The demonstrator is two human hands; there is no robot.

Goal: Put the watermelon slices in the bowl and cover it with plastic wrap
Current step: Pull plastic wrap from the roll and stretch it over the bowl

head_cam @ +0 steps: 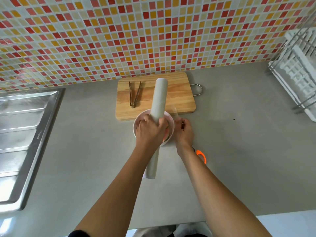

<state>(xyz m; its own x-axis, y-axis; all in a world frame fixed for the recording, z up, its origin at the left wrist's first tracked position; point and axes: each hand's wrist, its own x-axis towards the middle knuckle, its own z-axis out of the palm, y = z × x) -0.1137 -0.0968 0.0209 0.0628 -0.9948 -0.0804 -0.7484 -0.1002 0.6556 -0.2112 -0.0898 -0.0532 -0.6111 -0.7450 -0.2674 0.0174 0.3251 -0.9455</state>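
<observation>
Mosaic wall tiles [119, 31] in red, orange and cream fill the upper field, above a grey desk [85, 151]. Steel sink drainboard [22, 134] occupies the left edge; a white dish rack [297, 69] stands at the far right. Wooden cutting board [177, 98] lies against the wall, with metal tongs [134, 94] resting on its left part. Roll of plastic wrap [158, 101] runs lengthwise above the board and the bowl [171, 120], its near end showing below the left wrist. Left hand [150, 132] is closed around the middle of the roll, directly over the bowl. Right hand [183, 132], just beside the bowl's right rim, pinches a loose edge of clear film [177, 115] drawn sideways from the roll. White bowl sits on the desk, touching the board's near edge; watermelon slices [166, 135] show inside it as a glimpse of green rind and pink flesh. Orange-handled tool [201, 155] lies partly hidden beneath the right forearm.
</observation>
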